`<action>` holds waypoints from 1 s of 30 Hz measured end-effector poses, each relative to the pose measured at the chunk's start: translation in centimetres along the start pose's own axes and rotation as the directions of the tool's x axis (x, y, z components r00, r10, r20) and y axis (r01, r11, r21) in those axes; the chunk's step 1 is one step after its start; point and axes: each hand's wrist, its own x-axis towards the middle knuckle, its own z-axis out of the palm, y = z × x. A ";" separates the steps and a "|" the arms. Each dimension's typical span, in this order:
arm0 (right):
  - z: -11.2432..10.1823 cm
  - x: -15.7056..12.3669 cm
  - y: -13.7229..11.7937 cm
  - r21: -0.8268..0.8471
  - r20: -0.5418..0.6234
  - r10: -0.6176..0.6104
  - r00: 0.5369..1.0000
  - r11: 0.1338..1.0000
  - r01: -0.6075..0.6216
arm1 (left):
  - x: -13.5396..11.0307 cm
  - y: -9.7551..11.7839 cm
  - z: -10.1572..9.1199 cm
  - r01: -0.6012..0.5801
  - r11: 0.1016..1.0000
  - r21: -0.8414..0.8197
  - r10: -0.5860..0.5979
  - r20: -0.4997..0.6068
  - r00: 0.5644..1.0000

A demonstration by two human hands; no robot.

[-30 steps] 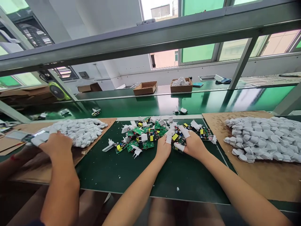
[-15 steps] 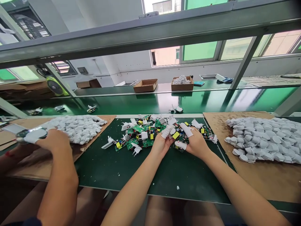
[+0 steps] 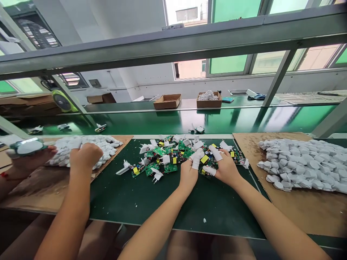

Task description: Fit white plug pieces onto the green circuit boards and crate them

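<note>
A pile of green circuit boards (image 3: 170, 168) with yellow parts and white plug pieces lies on the dark green bench in front of me. White finger covers wrap several of my fingers. My right hand (image 3: 227, 167) grips a circuit board (image 3: 204, 159) with a yellow block on it, thumb below and forefinger above. Just left of that board, my left hand (image 3: 189, 171) has its fingers pressed together at the pile's edge. Whatever is between those fingertips is hidden.
White pieces are heaped on cardboard at right (image 3: 300, 166) and left (image 3: 62, 148). At left, a co-worker's hand (image 3: 85, 155) reaches into the heap; their other hand holds a white-and-green part (image 3: 28, 146). Behind runs a green belt (image 3: 151, 121) with loose assemblies.
My left hand has turned and shifted slightly right, its fingers now closed together. My right hand stays on the board. The co-worker's nearer hand has moved right, from the held part to the white heap.
</note>
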 end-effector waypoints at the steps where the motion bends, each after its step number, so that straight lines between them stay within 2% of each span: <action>1: 0.0 -0.1 0.0 -0.002 0.019 -0.014 1.000 1.000 0.014 | 0.3 0.0 -0.1 0.049 0.997 -0.054 -0.050 -0.011 0.999; 3: 0.1 -0.1 -0.2 -0.007 0.066 -0.048 0.997 0.999 0.048 | 0.9 0.1 -0.1 0.176 0.973 -0.152 -0.183 -0.037 0.982; 5: 0.1 -0.2 -0.3 -0.033 0.099 -0.071 0.993 0.997 0.075 | 1.3 0.1 -0.2 0.308 0.926 -0.220 -0.324 -0.040 0.945; 7: 0.1 -0.2 -0.3 -0.078 0.096 -0.080 0.992 0.993 0.088 | 1.4 0.0 -0.1 0.385 0.886 -0.259 -0.403 -0.022 0.915; 8: 0.1 -0.2 -0.3 -0.097 0.086 -0.085 0.993 0.991 0.093 | 1.3 -0.1 0.0 0.376 0.887 -0.266 -0.395 -0.017 0.919; 10: 0.1 -0.2 -0.3 -0.112 0.064 -0.093 0.994 0.989 0.099 | 0.9 -0.3 0.3 0.272 0.935 -0.227 -0.286 -0.030 0.958; 13: 0.2 -0.3 -0.3 -0.095 0.047 -0.093 0.995 0.991 0.097 | 0.3 -0.7 0.6 0.076 0.996 -0.038 -0.079 -0.081 0.994; 15: 0.4 -0.3 -0.2 -0.074 0.056 -0.086 0.995 0.993 0.090 | 0.1 -0.9 0.6 0.035 0.997 0.069 -0.028 -0.090 0.996; 17: 0.5 -0.4 -0.1 -0.034 0.064 -0.057 0.996 0.998 0.059 | 0.3 -0.9 0.4 0.039 0.998 0.047 -0.036 -0.053 0.998; 20: 0.5 -0.4 0.3 0.050 0.062 0.011 0.998 0.999 -0.014 | 1.0 -0.5 0.1 0.104 0.986 -0.133 -0.097 0.060 0.993; 22: 0.5 -0.4 0.4 0.091 0.069 0.039 0.997 0.995 -0.046 | 1.3 -0.4 0.0 0.130 0.974 -0.185 -0.112 0.108 0.988; 26: 0.8 -0.6 0.5 0.097 0.104 0.087 0.991 0.991 -0.097 | 1.8 -1.1 0.0 0.063 0.992 -0.112 -0.052 0.092 0.994; 28: 1.0 -0.5 0.4 0.068 0.151 0.141 0.978 0.986 -0.153 | 2.3 -1.8 -0.2 0.101 0.989 -0.107 -0.094 0.073 0.993; 30: 0.9 0.0 0.5 0.022 0.246 0.227 0.942 0.971 -0.240 | 3.0 -2.4 -0.6 0.179 0.977 -0.114 -0.179 0.007 0.984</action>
